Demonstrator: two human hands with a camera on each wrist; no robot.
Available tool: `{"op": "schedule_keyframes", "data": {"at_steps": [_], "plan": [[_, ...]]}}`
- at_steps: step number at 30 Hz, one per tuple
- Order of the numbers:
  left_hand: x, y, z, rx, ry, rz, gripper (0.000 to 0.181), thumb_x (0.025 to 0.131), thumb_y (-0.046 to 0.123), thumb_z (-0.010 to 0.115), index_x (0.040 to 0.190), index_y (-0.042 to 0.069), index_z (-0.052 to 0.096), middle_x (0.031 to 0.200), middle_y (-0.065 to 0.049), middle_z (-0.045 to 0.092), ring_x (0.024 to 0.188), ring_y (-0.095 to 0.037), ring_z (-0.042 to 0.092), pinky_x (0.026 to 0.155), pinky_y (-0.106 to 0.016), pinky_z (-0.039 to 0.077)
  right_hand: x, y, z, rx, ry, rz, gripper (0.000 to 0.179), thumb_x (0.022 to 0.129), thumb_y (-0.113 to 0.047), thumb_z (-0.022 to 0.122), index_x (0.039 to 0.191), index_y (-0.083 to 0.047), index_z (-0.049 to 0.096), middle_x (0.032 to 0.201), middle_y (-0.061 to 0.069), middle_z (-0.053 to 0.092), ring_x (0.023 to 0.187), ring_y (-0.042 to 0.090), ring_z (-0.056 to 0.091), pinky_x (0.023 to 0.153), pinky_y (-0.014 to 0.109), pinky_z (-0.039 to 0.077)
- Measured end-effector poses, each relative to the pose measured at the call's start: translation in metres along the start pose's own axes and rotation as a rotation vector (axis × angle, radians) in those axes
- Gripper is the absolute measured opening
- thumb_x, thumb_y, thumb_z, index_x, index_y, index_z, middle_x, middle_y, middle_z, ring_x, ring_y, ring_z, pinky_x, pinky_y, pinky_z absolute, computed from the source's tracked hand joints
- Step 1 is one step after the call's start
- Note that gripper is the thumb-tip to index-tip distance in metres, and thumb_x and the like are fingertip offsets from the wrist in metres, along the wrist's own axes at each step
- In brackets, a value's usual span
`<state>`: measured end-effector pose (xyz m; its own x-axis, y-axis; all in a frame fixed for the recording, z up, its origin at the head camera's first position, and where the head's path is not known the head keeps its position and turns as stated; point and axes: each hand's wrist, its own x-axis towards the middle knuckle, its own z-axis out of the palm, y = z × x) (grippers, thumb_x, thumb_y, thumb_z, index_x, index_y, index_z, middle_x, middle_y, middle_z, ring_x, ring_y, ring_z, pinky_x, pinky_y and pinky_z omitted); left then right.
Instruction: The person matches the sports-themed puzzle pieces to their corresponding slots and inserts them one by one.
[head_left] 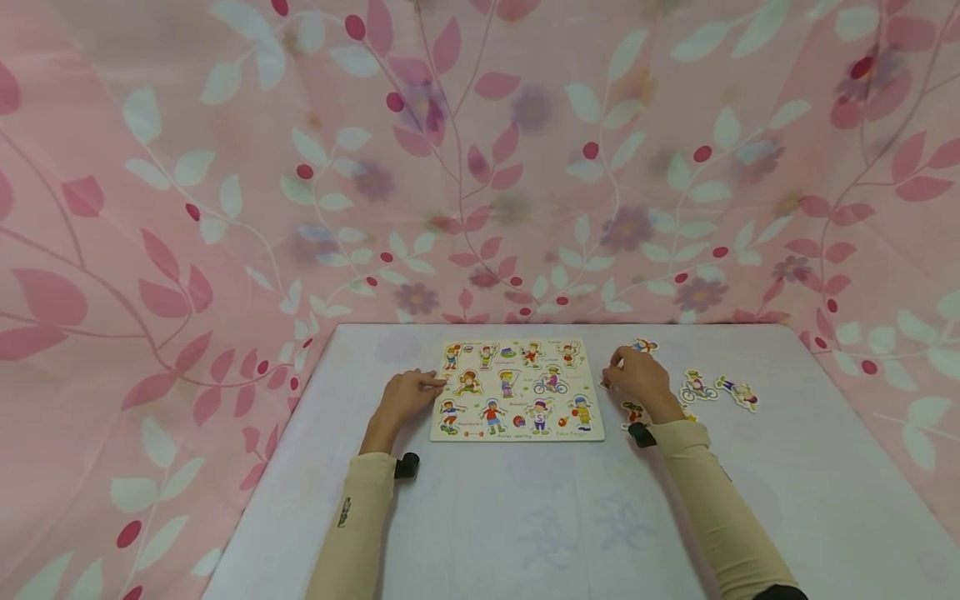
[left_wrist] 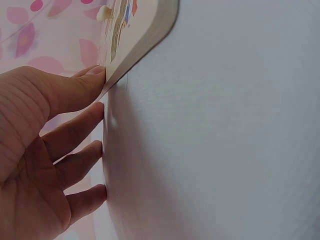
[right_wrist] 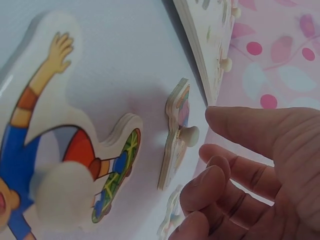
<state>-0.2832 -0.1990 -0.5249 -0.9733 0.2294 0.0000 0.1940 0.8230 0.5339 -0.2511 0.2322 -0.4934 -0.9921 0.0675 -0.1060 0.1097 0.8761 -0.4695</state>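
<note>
The knobbed piece (right_wrist: pixel 172 132) lies flat on the table (head_left: pixel 480 517), just beside the right edge of the puzzle board (head_left: pixel 561 407). It is a thin, pale wooden cutout with a round knob (right_wrist: pixel 189 136), seemingly there for fingertips to pinch. The right hand (head_left: pixel 643 379) hovers at it, its grip narrow, thumb and fingers apart from the knob. The board is cream, covered in brightly coloured sporting figures; some knobs stand up from it. At its left edge the left hand (head_left: pixel 405 396) rests its thumb, fingers spread loosely onto the table, probably to steady it. The skateboarder piece (right_wrist: pixel 55 117) and other loose pieces (head_left: pixel 697 386) lie right of the board, apparently for easy reach. A flowered pink curtain (head_left: pixel 480 167) hangs behind.
</note>
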Motion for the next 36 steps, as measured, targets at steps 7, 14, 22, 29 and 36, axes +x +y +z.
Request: {"op": "schedule_keyframes", "data": {"at_steps": [7, 14, 22, 29, 36], "plan": [[0.0000, 0.0006, -0.0006, -0.012, 0.005, 0.011, 0.022, 0.091, 0.024, 0.072, 0.111, 0.017, 0.077, 0.131, -0.006, 0.063, 0.135, -0.038, 0.043, 0.111, -0.054, 0.030, 0.0011, 0.0034, 0.0019, -0.028, -0.022, 0.026, 0.027, 0.090, -0.029, 0.068, 0.102, -0.005, 0.063, 0.098, 0.014, 0.066, 0.074, 0.026, 0.056, 0.057, 0.035, 0.043], [0.0011, -0.0005, -0.0004, -0.004, 0.007, 0.014, 0.021, 0.091, 0.025, 0.072, 0.111, 0.019, 0.077, 0.131, -0.005, 0.063, 0.135, -0.038, 0.043, 0.112, -0.053, 0.031, 0.0010, 0.0032, 0.0014, -0.043, -0.038, 0.019, 0.025, 0.092, -0.028, 0.067, 0.098, -0.005, 0.062, 0.090, 0.013, 0.065, 0.068, 0.025, 0.054, 0.054, 0.034, 0.042], [0.0019, -0.0017, -0.0003, 0.006, -0.005, 0.008, 0.022, 0.092, 0.025, 0.071, 0.112, 0.021, 0.077, 0.132, -0.004, 0.062, 0.136, -0.037, 0.041, 0.112, -0.053, 0.031, 0.0018, 0.0046, 0.0023, -0.050, -0.030, -0.005, 0.021, 0.092, -0.026, 0.067, 0.094, -0.006, 0.062, 0.084, 0.010, 0.065, 0.065, 0.023, 0.053, 0.052, 0.033, 0.042], [0.0017, -0.0017, 0.0007, -0.007, -0.003, 0.005, 0.021, 0.092, 0.024, 0.071, 0.111, 0.020, 0.077, 0.132, -0.004, 0.062, 0.136, -0.038, 0.042, 0.112, -0.053, 0.031, 0.0010, 0.0055, 0.0038, -0.034, -0.007, -0.013, 0.019, 0.091, -0.024, 0.067, 0.091, -0.007, 0.060, 0.077, 0.007, 0.060, 0.063, 0.022, 0.050, 0.051, 0.032, 0.037], [0.0003, -0.0011, 0.0001, -0.006, -0.003, 0.000, 0.022, 0.091, 0.026, 0.072, 0.112, 0.020, 0.077, 0.131, -0.004, 0.063, 0.136, -0.037, 0.042, 0.112, -0.052, 0.030, -0.0007, 0.0058, 0.0038, -0.028, -0.014, -0.021, 0.018, 0.092, -0.023, 0.066, 0.092, -0.006, 0.060, 0.076, 0.007, 0.059, 0.064, 0.022, 0.051, 0.052, 0.032, 0.038]]}}
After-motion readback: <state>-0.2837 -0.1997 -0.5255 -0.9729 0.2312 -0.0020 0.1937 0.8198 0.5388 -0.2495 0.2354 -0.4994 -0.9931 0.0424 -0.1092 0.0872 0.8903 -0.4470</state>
